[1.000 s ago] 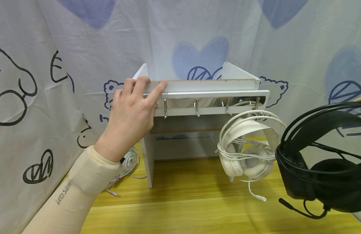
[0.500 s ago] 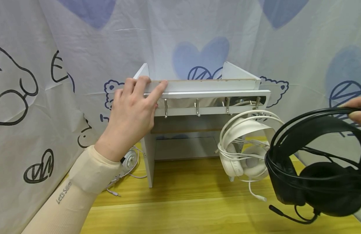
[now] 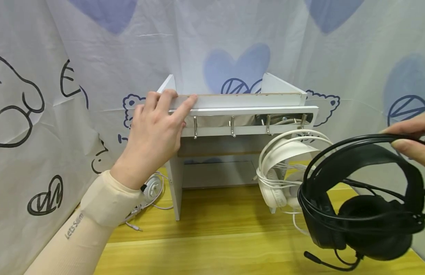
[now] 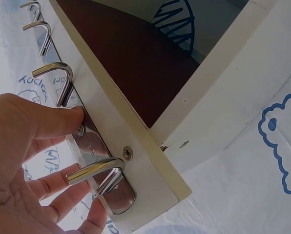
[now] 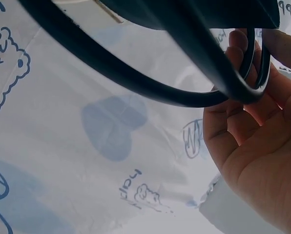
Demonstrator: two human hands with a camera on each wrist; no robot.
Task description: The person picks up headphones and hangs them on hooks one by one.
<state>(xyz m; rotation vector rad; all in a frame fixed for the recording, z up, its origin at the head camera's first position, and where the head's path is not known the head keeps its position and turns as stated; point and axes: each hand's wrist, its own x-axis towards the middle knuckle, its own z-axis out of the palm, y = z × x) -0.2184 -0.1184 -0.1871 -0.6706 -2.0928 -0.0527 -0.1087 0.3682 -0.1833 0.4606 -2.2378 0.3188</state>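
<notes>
My left hand (image 3: 154, 130) grips the left end of the white hook rail (image 3: 216, 111) on a small white shelf, fingers at its top. In the left wrist view, the thumb presses on the metal plate (image 4: 94, 139) between two hooks. At the right, my right hand (image 3: 413, 137) holds a black headset (image 3: 367, 154) by its upper band, between thumb and fingers. Its cable is looped in a coil around it, and the boom microphone (image 3: 312, 257) points down-left. A white headset (image 3: 291, 151) with coiled cable hangs at the right end of the rail, partly covered by the black one.
More hooks (image 3: 232, 126) line the rail. White corded gear (image 3: 152, 189) lies left of the shelf (image 3: 174, 191) on the yellow wood-grain table (image 3: 212, 248). Patterned curtains (image 3: 233, 38) stand close behind and at both sides.
My right hand has moved left and slightly down with the black headset, which now overlaps the white one more. The left hand stays in place on the rail.
</notes>
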